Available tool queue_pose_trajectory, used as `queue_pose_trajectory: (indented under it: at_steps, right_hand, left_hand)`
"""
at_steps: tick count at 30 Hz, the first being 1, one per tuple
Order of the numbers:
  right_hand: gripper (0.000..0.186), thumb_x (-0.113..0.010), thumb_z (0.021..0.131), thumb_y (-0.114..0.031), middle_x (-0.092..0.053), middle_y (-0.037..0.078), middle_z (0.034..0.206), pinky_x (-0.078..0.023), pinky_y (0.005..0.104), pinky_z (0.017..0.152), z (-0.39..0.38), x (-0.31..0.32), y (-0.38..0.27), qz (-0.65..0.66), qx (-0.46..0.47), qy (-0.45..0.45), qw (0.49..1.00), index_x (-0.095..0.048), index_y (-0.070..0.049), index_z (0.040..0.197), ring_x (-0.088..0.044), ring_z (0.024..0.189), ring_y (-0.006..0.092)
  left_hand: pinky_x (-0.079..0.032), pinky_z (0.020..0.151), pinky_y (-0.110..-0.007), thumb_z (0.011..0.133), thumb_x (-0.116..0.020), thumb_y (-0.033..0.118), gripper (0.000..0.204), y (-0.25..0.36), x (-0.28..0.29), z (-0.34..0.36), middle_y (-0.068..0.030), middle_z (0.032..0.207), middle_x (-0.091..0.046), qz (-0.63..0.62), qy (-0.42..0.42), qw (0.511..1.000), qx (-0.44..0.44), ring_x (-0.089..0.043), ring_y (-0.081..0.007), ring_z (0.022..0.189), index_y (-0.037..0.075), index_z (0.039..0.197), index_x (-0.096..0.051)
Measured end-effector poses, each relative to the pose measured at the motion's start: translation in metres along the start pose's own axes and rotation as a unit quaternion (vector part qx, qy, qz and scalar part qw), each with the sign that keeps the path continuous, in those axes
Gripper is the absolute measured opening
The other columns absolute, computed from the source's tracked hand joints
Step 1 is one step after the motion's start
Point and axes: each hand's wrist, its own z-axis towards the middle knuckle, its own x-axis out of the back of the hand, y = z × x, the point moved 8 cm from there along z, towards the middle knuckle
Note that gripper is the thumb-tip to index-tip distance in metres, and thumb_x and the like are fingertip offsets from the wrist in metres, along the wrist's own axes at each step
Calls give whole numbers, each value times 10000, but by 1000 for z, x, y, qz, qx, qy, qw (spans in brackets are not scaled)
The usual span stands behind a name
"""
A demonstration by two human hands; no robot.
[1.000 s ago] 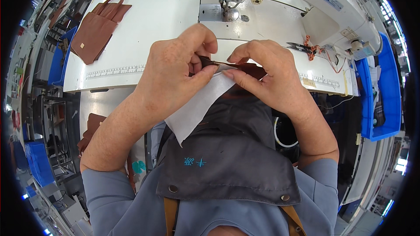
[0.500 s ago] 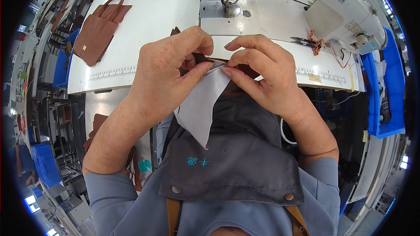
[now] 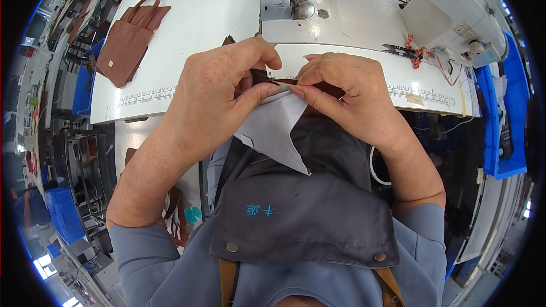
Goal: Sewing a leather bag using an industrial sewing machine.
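Note:
At the front edge of the white table, my left hand (image 3: pixel 213 82) pinches the gathered top of a grey lining cloth (image 3: pixel 276 125) between thumb and fingers. My right hand (image 3: pixel 358 88) pinches the same edge close beside it, fingers curled. The cloth hangs down in a pointed flap over my dark apron. Dark brown material (image 3: pixel 331 89) shows behind the fingers, along the pinched edge; most of it is hidden by my hands.
A sewing machine (image 3: pixel 438 17) stands beyond my hands. Black thread snips (image 3: pixel 400 51) with orange cord lie at the right. A brown handbag (image 3: pixel 126 48) lies at the left. A printed ruler (image 3: pixel 149 95) runs along the table edge; a blue bin (image 3: pixel 509 153) sits far right.
The cloth's hanging point has swung to the right and up. My right hand's fingers have curled in closer. Both hands still pinch the edge.

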Motion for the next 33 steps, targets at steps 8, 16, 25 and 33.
queue_pose_trajectory:
  at_steps: [8,16,25,33]
  right_hand:
    - [139,-799,813,-98,-671,84,752,-501,348,574,6,2,-3,2,30,-6,1000,-673,-41,821,-661,660,267]
    - [178,-801,810,-121,-673,75,774,-589,461,946,9,3,-19,-33,115,-15,993,-641,-46,834,-675,702,277]
    - [201,-817,797,-139,-680,66,781,-599,465,912,11,2,-23,-46,153,-7,987,-636,-62,841,-681,708,267]
    - [152,-779,843,-116,-721,98,823,-578,356,741,19,-1,12,10,-19,-33,999,-651,-35,856,-701,724,278]
  left_hand:
    - [-354,520,-225,762,-845,77,176,-10,5,-1,-11,756,-637,-3,-26,1000,10,-479,-52,573,9,879,-734]
    - [-357,532,-220,752,-840,43,156,-16,5,-2,-15,758,-638,-33,-32,999,3,-488,-51,588,13,879,-754]
    - [-378,545,-229,771,-809,-11,116,-22,2,-2,-37,790,-644,-98,-59,993,7,-530,-71,631,-10,864,-740]
    - [-389,580,-275,756,-779,28,116,-28,-4,15,-45,757,-613,-85,-51,995,-13,-505,-125,632,-8,854,-728]
